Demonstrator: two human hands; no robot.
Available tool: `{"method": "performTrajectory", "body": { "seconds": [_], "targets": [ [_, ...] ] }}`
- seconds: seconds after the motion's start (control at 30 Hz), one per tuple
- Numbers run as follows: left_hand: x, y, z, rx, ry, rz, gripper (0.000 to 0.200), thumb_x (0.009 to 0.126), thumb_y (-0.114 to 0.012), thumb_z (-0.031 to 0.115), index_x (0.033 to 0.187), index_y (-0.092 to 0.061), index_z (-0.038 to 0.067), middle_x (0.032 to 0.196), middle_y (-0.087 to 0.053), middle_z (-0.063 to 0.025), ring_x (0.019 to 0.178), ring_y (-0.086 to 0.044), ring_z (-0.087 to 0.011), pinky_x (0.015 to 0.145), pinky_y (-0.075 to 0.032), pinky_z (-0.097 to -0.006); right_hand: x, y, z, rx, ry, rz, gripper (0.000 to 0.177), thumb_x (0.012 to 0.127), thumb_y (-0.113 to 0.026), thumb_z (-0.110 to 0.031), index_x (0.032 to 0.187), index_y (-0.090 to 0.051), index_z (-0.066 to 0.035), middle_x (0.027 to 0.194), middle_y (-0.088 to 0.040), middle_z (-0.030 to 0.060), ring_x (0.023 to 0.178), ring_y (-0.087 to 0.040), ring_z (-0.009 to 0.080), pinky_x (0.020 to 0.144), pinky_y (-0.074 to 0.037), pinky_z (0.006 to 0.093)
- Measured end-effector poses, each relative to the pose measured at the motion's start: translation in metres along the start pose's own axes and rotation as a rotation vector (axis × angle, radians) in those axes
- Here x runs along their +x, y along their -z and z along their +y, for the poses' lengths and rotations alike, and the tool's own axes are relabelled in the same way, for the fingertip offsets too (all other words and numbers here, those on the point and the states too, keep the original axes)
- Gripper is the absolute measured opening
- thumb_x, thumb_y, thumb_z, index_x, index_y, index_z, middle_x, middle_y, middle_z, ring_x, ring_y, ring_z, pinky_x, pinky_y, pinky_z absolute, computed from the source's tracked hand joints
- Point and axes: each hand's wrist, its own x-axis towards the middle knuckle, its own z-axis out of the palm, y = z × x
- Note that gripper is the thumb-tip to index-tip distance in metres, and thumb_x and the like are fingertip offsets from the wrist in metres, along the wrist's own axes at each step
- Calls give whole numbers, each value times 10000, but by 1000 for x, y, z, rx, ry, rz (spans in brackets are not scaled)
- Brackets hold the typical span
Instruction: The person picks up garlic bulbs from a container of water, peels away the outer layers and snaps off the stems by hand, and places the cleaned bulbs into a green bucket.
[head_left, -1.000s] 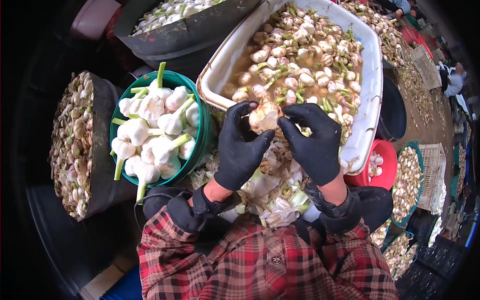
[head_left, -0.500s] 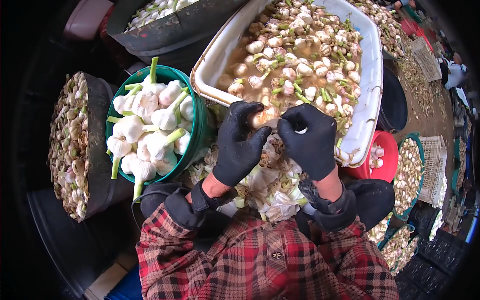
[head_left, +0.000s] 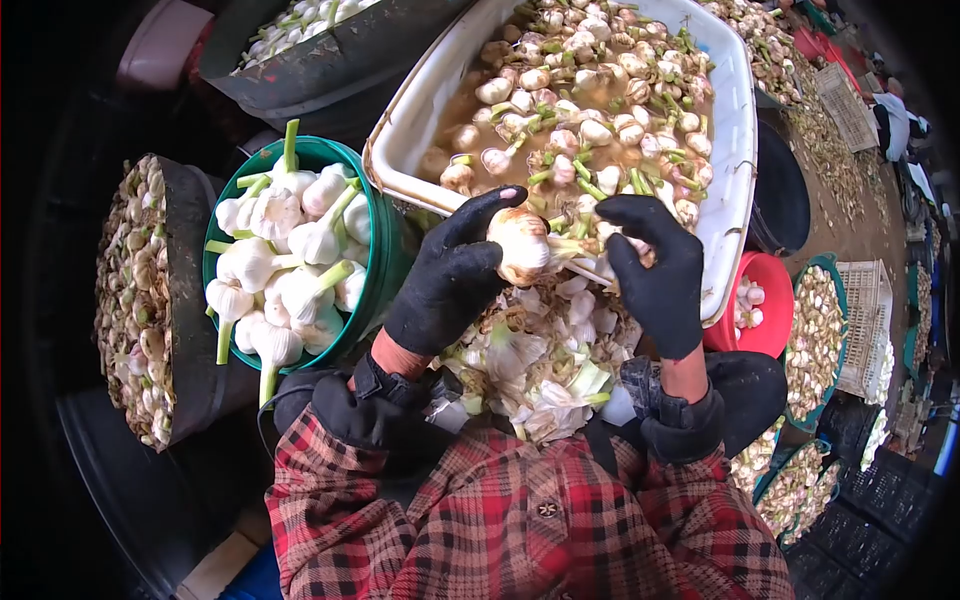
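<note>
My left hand (head_left: 450, 270), in a black glove, grips a brown-stained garlic bulb (head_left: 520, 246) between thumb and fingers. The bulb's stem points right. My right hand (head_left: 655, 270), also gloved in black, is just beyond the stem with thumb and forefinger apart in a curve. I see nothing held in it, though its other fingers are partly hidden. Beneath both hands lies a heap of peeled garlic skins (head_left: 545, 370). Past them is a white tub (head_left: 738, 190) of murky water with many unpeeled garlic bulbs (head_left: 595, 130).
To the left stands a green bucket (head_left: 378, 240) of clean white garlic bulbs (head_left: 290, 260). A dark container (head_left: 190, 300) of garlic is farther left. At right are a red bowl (head_left: 770, 310) with a few bulbs and a plastic crate (head_left: 862, 330).
My hands have moved apart, the right one shifting right and opening away from the bulb. The bulb in my left hand now shows more fully, with its stem visible.
</note>
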Motion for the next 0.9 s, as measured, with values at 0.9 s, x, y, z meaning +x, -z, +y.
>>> {"method": "performTrajectory", "body": {
  "seconds": [0.9],
  "targets": [
    [-4,-10,-10,618,43,-235,642,788,-700,243,1291,-464,-77,833,-614,-142,732,-592,-179,662,-469,-308,-29,-25,-1,-193,138,-159,107,742,-613,26,822,-567,-30,695,-571,144,644,-600,339,565,-464,376]
  ]
}}
